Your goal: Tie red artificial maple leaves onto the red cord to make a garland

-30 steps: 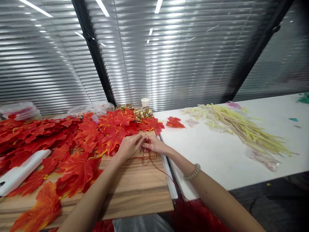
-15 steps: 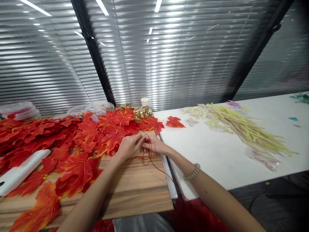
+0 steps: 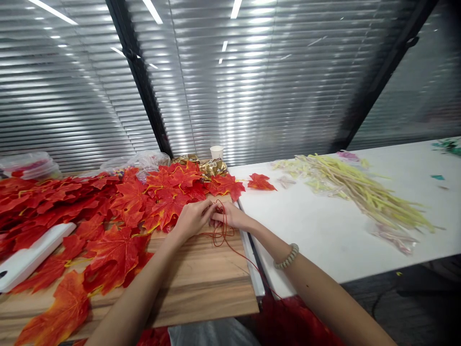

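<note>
Centre of frame: left hand (image 3: 194,217) and right hand (image 3: 230,215) meet just above the near edge of the leaf pile, fingertips touching or nearly so; left thumb and forefinger drawn together in a pinch on thin red cord (image 3: 224,234); right fingers curled inward, cord at their tips too; exact grip inside the right palm hidden by the fingers.

Cord hangs in loose, tangled loops below the fingers, over wood-grain tabletop (image 3: 209,278); one strand trails down and right, across the board's edge, toward a dark red mass (image 3: 298,322) at bottom of frame, its kind unclear; beaded bracelet (image 3: 288,258) on the right wrist.

Left half: artificial maple leaves (image 3: 131,197), red with yellow-orange edges, heaped and overlapping; a more orange leaf (image 3: 59,310) at lower left; white plastic bar (image 3: 36,257) with a dark hole at one end, lying among the leaves.

Behind the heap: clear plastic bags (image 3: 151,159); gold foil packets (image 3: 214,168); white paper cup (image 3: 216,152), upright.

Right half: white table (image 3: 302,230) butts near the board; a lone maple leaf (image 3: 261,181) near its left end; bundle of yellow strips (image 3: 363,192) spread diagonally; small clear packet (image 3: 392,238) by its lower end; teal scrap (image 3: 438,177) farther right.

Upper frame: slatted blinds (image 3: 234,96) behind dark window bars (image 3: 135,72).
</note>
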`<control>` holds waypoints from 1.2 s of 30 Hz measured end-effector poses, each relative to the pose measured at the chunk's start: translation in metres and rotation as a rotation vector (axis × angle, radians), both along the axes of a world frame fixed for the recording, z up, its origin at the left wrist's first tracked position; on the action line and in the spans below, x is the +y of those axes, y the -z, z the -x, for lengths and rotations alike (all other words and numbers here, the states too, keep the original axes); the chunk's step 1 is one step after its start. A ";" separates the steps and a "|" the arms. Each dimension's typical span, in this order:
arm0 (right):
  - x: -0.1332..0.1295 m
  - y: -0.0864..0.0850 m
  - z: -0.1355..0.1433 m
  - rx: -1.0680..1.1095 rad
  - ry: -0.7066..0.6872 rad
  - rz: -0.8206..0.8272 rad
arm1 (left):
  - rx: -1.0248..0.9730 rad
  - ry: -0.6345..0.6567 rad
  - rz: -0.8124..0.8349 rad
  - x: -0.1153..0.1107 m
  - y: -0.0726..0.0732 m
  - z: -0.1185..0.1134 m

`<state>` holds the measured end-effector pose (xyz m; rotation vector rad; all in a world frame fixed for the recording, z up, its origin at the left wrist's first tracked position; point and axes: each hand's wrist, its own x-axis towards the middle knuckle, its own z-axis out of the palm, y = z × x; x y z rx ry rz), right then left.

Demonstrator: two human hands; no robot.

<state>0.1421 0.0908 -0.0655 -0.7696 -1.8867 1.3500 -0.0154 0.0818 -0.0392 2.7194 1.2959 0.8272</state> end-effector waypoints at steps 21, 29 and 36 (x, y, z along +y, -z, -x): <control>0.001 0.002 -0.001 -0.002 -0.003 -0.010 | 0.017 -0.001 -0.006 -0.001 -0.002 0.001; -0.001 -0.002 0.002 0.033 0.053 0.149 | -0.010 -0.002 0.010 0.004 0.000 0.004; -0.001 -0.002 0.003 0.040 0.044 0.147 | -0.036 0.018 0.012 0.006 -0.002 0.007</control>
